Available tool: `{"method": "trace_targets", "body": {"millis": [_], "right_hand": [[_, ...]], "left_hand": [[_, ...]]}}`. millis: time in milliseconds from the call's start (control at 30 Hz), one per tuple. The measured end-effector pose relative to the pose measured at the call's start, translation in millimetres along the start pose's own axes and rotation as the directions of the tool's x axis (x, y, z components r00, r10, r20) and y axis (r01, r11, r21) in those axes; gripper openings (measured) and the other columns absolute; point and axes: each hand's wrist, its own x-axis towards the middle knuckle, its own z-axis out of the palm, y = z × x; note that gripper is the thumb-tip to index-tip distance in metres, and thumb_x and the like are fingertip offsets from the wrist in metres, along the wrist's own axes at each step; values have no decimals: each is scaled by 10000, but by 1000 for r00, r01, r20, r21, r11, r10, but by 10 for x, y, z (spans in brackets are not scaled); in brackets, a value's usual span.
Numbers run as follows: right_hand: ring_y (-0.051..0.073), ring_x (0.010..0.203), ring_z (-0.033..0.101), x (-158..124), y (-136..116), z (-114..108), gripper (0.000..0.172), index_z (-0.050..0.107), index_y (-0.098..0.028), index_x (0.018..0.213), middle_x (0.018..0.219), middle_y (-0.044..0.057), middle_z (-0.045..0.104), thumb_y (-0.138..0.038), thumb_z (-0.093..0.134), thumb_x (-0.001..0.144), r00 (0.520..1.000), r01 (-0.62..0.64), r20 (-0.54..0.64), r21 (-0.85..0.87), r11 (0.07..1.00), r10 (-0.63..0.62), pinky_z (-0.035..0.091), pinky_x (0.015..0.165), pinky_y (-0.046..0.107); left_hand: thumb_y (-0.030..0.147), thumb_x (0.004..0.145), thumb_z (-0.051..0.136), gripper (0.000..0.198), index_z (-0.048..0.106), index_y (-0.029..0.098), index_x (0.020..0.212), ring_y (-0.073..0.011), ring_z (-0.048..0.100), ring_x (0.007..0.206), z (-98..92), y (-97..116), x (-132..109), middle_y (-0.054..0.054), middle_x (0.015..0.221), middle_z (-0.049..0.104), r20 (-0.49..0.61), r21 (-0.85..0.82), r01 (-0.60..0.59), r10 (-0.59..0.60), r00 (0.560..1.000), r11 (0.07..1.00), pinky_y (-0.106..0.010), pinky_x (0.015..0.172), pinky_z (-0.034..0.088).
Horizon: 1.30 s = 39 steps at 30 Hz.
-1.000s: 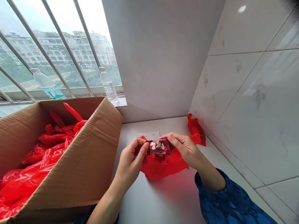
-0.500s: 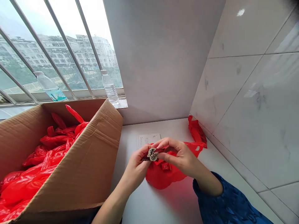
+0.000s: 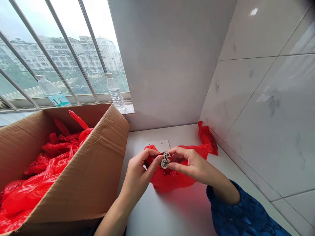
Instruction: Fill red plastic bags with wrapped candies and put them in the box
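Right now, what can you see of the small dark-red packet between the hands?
The small dark-red packet shows a pale, rounded patch with dark lettering facing the camera. Its covering looks like plastic. The left hand and right hand pinch it from either side, hiding its ends, over the red plastic bag.

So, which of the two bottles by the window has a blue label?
The bottle on the picture's left, farther from the grey wall: its lower part shows a blue label. The other bottle shows none.

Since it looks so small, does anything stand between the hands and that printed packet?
Nothing visible does: the left hand and right hand pinch the printed packet directly; the red plastic bag shows behind it.
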Motion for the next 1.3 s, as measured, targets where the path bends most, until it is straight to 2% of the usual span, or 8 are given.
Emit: {"method": "trace_targets", "body": {"millis": [67, 167, 267, 367, 567, 667, 833, 1300], "right_hand": [[168, 868, 688, -1, 2, 11, 150, 732, -229, 999, 921, 14, 738, -339, 632, 980, 998, 39, 50, -42, 998, -37, 527, 779, 286], [156, 827, 651, 43, 65, 24, 199, 771, -214, 856, 912, 22, 664, -351, 665, 954, 995, 92, -41, -74, 993, -95, 524, 732, 272], [137, 746, 654, 108, 133, 43, 219, 768, -209, 869, 901, 16, 622, -412, 702, 920, 971, 113, -219, 71, 991, -95, 558, 677, 262], [143, 732, 696, 137, 131, 65, 224, 746, -206, 939, 842, 12, 682, -425, 710, 913, 952, 130, -300, 229, 965, -58, 599, 715, 267], [169, 826, 736, 80, 38, 29, 292, 715, -200, 1000, 948, 37, 741, -479, 643, 955, 981, 70, -191, 243, 967, -23, 603, 819, 297], [154, 743, 694, 77, 58, -2, 391, 682, -192, 910, 854, 27, 707, -546, 540, 994, 974, 64, -228, 198, 978, -17, 587, 738, 290], [130, 695, 591, 124, 152, -20, 315, 655, -197, 840, 740, -9, 650, -497, 657, 937, 948, 69, -314, 67, 995, -45, 487, 636, 241], [134, 638, 523, 94, 138, -18, 347, 620, -199, 777, 690, -15, 608, -506, 636, 938, 976, 8, -216, 74, 997, 8, 425, 606, 263]], "left_hand": [[339, 962, 630, 174, 696, 213, 861, -111, 531, 623, 3, 0, -2, 14, 739, 657, 33, 43, -57, 55, 998, 997, -217, 563, 396], [367, 992, 576, 182, 699, 233, 1001, -114, 564, 639, 9, 2, -9, 4, 812, 676, 47, 28, -40, 39, 998, 999, -222, 589, 433], [440, 992, 559, 266, 637, 238, 1149, -131, 574, 645, 15, -4, -8, 4, 810, 670, 75, 2, 72, -72, 995, 997, -235, 585, 436], [467, 975, 579, 268, 647, 222, 1060, -133, 537, 631, 22, -19, 4, 10, 754, 636, 124, -2, 121, -120, 985, 993, -237, 563, 399], [466, 990, 548, 348, 543, 194, 773, -103, 427, 560, 11, -48, 10, 41, 634, 488, 83, -80, 104, -97, 992, 991, -232, 521, 318], [478, 993, 539, 360, 522, 196, 769, -103, 413, 558, -3, -58, 0, 45, 622, 469, 123, -42, 117, -111, 986, 992, -235, 519, 302], [487, 994, 537, 343, 604, 194, 828, -117, 473, 597, 5, -44, 5, 15, 691, 582, 232, -20, 135, -127, 964, 991, -242, 543, 336], [417, 978, 593, 329, 551, 187, 748, -111, 491, 590, 15, 1, 7, 16, 676, 584, 99, -169, 107, -91, 991, 980, -237, 553, 383]]}}
